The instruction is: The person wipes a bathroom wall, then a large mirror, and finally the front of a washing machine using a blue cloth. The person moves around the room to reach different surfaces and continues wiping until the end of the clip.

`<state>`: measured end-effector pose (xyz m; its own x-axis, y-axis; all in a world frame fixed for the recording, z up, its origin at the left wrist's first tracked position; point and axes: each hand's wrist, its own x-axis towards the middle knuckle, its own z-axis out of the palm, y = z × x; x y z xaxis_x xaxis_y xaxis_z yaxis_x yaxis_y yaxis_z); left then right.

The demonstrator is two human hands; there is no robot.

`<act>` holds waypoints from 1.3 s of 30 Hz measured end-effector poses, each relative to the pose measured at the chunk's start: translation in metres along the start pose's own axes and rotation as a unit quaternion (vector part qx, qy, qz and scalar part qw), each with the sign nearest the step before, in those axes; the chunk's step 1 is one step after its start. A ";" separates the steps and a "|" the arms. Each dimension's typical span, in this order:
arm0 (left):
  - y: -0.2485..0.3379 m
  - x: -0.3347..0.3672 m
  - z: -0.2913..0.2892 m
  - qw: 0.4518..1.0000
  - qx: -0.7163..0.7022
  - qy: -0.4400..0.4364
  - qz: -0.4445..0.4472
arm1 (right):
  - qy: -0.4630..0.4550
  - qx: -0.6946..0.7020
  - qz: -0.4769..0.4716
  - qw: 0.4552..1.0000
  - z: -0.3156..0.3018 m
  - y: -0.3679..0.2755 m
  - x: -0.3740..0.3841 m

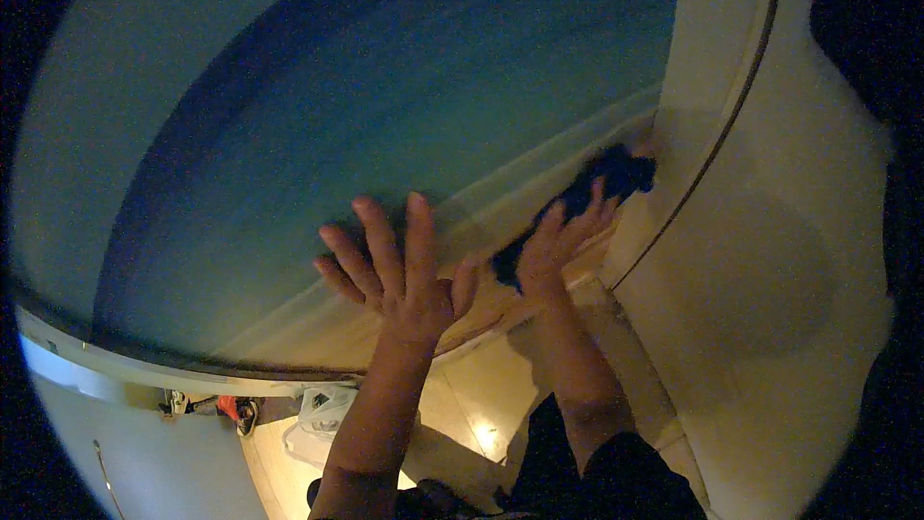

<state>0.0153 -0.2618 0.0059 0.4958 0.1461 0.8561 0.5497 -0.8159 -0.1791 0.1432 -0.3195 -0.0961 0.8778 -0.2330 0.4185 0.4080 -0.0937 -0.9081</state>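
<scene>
Dark blue cloth [580,195]: soft fabric, bunched into a long, uneven strip, matte, edges ragged-looking. It is laid slantwise on the sandy lower right part of a large panel [414,96], near the panel's right edge. Weave can't be made out; light is dim, image grainy.

Panel surface is smooth, banded: deep blue at the outer edge, blue-green in the middle, a pale streak, then sand-brown. Outline is bent by the lens.

Right hand [570,236] is laid over the cloth, fingers stretched and apart. Left hand [397,274] is spread wide at the panel, nothing held; firm contact can't be confirmed.

Panel is flanked on the right by a plain pale wall [760,299]. Below: glossy light floor tiles [462,404], crumpled white plastic bag [322,414].
</scene>
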 end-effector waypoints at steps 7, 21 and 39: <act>-0.028 -0.029 -0.018 0.986 -0.168 -0.012 -0.014 | -0.084 -0.042 -0.385 0.918 0.023 -0.050 -0.085; -0.105 -0.100 -0.038 0.995 -0.062 -0.073 -0.014 | -0.032 0.022 -0.158 0.987 0.025 -0.056 -0.098; -0.140 -0.115 -0.056 0.990 -0.124 -0.053 -0.028 | -0.040 -0.009 -0.258 0.965 0.027 -0.083 -0.103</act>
<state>-0.1561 -0.1951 -0.0403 0.5453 0.2418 0.8026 0.4021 -0.9156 0.0027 0.0261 -0.2616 -0.0638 0.5763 -0.0760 0.8137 0.7919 -0.1941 -0.5790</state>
